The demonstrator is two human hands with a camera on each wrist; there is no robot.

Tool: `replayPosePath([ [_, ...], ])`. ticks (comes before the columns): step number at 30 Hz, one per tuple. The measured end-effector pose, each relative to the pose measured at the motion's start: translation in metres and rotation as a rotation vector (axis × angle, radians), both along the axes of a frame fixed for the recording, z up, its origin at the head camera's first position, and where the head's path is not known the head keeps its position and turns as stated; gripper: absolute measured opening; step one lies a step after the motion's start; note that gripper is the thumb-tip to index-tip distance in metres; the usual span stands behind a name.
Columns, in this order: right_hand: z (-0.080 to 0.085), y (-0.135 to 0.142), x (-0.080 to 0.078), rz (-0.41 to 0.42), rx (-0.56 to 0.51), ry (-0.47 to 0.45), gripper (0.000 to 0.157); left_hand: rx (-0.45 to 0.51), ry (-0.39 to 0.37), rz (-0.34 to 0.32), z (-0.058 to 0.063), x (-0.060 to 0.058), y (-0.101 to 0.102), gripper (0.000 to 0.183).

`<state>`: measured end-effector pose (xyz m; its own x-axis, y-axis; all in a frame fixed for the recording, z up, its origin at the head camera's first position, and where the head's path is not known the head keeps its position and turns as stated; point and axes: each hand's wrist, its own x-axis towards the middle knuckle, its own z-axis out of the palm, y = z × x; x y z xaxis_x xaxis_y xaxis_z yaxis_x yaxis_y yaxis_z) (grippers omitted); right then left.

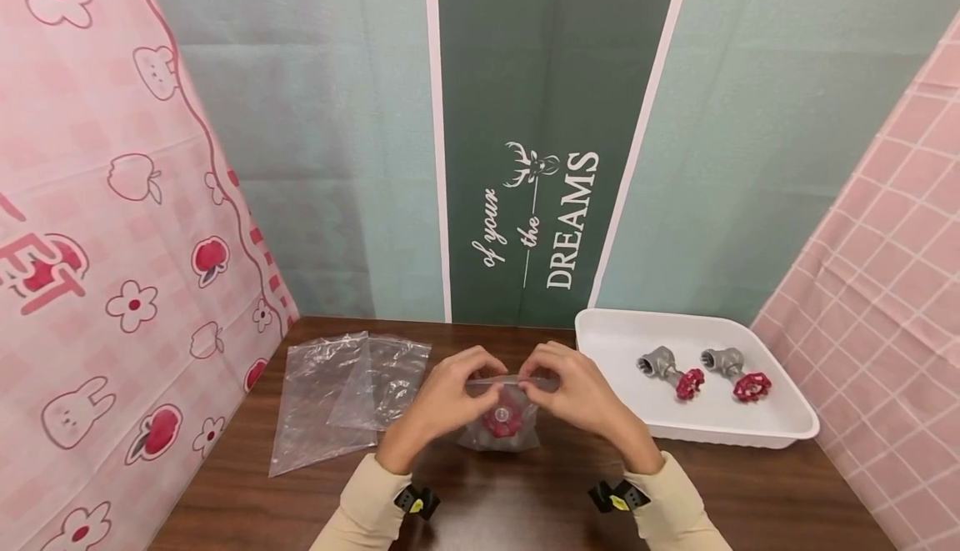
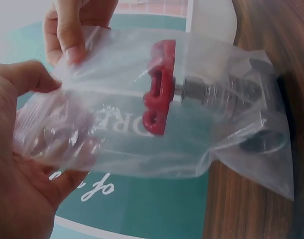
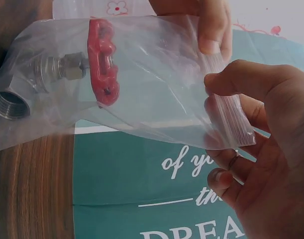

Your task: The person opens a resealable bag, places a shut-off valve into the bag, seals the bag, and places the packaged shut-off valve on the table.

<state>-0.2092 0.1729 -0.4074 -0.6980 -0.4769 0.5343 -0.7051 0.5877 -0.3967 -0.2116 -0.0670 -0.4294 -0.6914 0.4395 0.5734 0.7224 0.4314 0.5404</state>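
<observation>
A clear zip bag (image 1: 480,438) stands on the table between my hands. Inside it is a metal valve with a red handwheel (image 2: 160,87); its threaded grey body (image 3: 15,102) sits at the bottom of the bag. My left hand (image 1: 453,393) pinches the bag's top edge on the left between thumb and fingers. On the right, my right hand (image 1: 573,393) pinches the same zip strip (image 3: 226,104), with its thumb on the near face and its fingers behind. Both thumbs lie close to each other along the strip.
Two flat clear bags (image 1: 318,418) overlap on the table's left side. To the right, a white tray (image 1: 622,326) holds two more valves (image 1: 660,363) with red handwheels. Cloth hangings (image 1: 300,159) enclose the brown wooden table (image 1: 240,501) at the back and sides.
</observation>
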Motion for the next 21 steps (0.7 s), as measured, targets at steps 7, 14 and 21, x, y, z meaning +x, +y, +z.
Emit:
replayPosePath([
  [7, -0.0011, -0.0034, -0.0004, 0.010, -0.006, -0.015, 0.014, -0.036, 0.124, -0.003, 0.0017, 0.0005, 0.0093, 0.009],
  [14, -0.0025, -0.0062, -0.0008, 0.025, -0.009, 0.008, 0.013, -0.014, 0.168, -0.008, -0.0005, -0.0012, 0.0079, 0.009],
  [21, -0.0028, -0.0065, -0.0009, 0.055, -0.016, 0.010, 0.009, -0.015, 0.132, -0.015, -0.0001, -0.0021, 0.0039, 0.008],
])
